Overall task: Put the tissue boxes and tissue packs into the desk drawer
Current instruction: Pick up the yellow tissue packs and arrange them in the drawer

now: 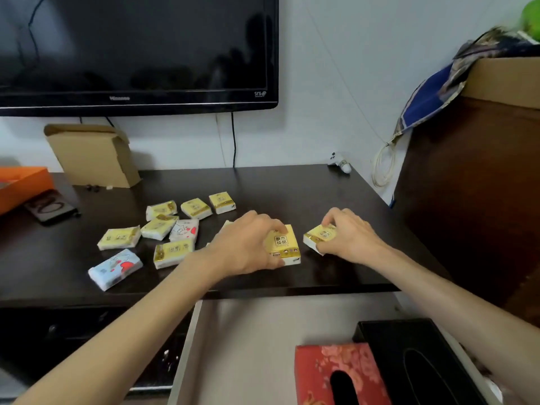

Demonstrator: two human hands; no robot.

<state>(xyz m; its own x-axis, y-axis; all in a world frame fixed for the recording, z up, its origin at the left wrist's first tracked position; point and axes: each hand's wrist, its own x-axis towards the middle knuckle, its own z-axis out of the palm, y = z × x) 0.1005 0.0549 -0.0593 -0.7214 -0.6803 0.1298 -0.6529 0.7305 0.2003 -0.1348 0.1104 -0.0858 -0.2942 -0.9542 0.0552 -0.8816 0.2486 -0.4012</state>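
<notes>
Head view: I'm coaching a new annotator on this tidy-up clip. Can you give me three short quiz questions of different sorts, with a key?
1. True or false: the red tissue box and black tissue box already lie in the open drawer.
2. What does the left hand grip? A) a yellow tissue pack B) the cardboard box C) the phone
3. Fill in: the right hand pinches a yellow ____ pack.

Key: 1 true; 2 A, the pack on the desk; 3 tissue.
</notes>
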